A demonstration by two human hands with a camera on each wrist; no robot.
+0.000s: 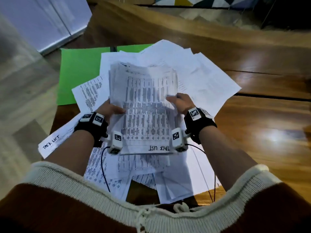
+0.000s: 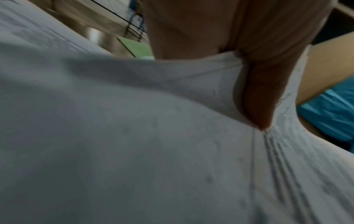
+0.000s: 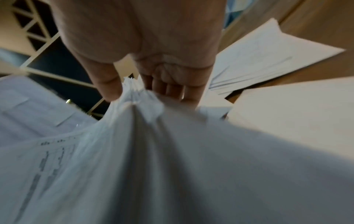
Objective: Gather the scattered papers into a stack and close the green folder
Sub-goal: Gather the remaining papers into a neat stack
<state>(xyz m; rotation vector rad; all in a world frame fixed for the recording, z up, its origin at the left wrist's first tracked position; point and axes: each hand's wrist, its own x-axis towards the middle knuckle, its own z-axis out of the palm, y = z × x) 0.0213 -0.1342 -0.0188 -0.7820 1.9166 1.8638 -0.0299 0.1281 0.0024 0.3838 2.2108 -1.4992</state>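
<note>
A bundle of printed papers (image 1: pixel 144 108) is lifted above the table, its near edge marked "TASK LIST". My left hand (image 1: pixel 111 110) grips its left edge, thumb on top. On the opposite edge my right hand (image 1: pixel 178 101) holds the bundle, thumb over the sheets. The right wrist view shows the paper edges (image 3: pixel 134 94) pinched between thumb and fingers. In the left wrist view my thumb (image 2: pixel 256 97) presses on the bundle (image 2: pixel 134 136). The green folder (image 1: pixel 79 74) lies open at the back left, partly under loose sheets (image 1: pixel 202 76).
More loose sheets (image 1: pixel 55 140) lie around and beneath the bundle on the wooden table (image 1: pixel 260 132), some overhanging its near edge. A white box (image 1: pixel 45 22) stands at the back left beyond the folder. Cables run from both wrists toward me.
</note>
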